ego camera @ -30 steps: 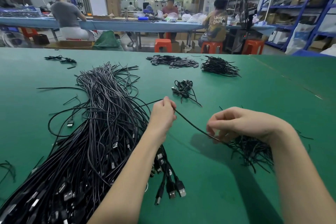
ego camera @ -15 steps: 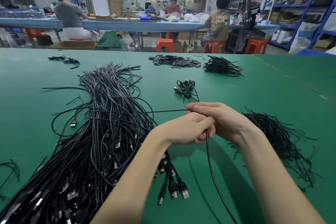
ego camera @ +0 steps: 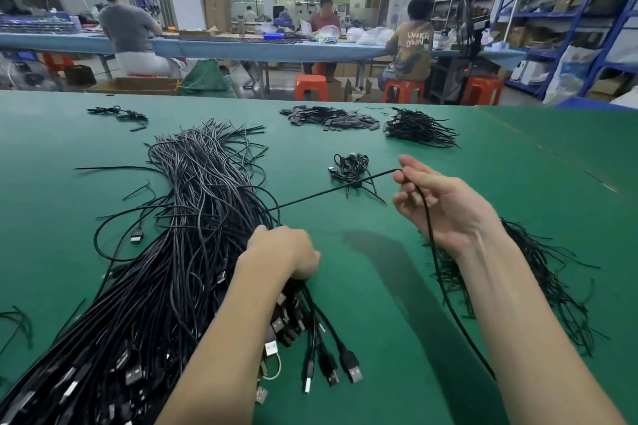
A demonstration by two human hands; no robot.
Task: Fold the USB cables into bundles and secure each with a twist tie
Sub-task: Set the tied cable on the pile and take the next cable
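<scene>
- USB cable, one black strand, now runs taut from the big heap of cables up to the right hand, bends over its fingers and drops along the forearm toward the near edge of the green table.
- Half a second ago both hands met over the middle of the table with the strand between them; now they are apart. The right hand has lifted toward the far right with the strand, its fingers loosely curled round it.
- The left hand has gone down to the heap's right side and rests there, knuckles up. Whether it grips the same strand or only pins the heap I cannot tell; its fingers are hidden.
- My reading: a single cable is being drawn free and a first loop started, so folding has barely begun and no tie is on it.
- The twist ties lie under and behind the right forearm, near the right edge, partly covered.
- One finished bundle sits mid-table beyond the strand.
- The strand's far end is lost inside the heap; its near end passes behind the right forearm, out of sight.
- Plugs fan out at the heap's near side; the heap's lower left is cut off.
</scene>
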